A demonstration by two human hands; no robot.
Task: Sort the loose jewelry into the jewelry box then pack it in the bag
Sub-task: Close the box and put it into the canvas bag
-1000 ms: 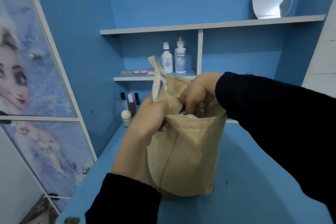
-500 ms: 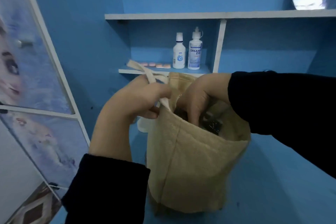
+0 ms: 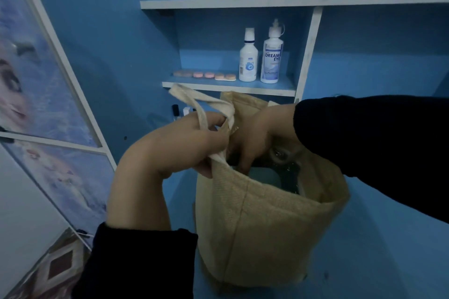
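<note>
A beige cloth bag [image 3: 267, 226] stands open on the blue desk [image 3: 379, 257]. My left hand [image 3: 184, 143] grips the bag's pale strap [image 3: 201, 102] and the near left rim, holding the mouth open. My right hand [image 3: 260, 133] reaches down into the bag from the right. Its curled fingers are at the left edge of the jewelry box [image 3: 269, 176], which lies inside as a teal and dark shape. The bag's rim hides my fingertips and most of the box. No loose jewelry shows.
Two white bottles [image 3: 260, 56] and a row of small pink cases [image 3: 206, 75] stand on the low shelf behind the bag. Small cosmetic tubes [image 3: 175, 111] sit at the desk's back left. A picture-covered cabinet door [image 3: 48, 85] closes off the left side.
My view has dropped and moved closer. My left hand has lifted the strap and pulled the bag's mouth wider. My right hand has sunk deeper, and the box now shows inside.
</note>
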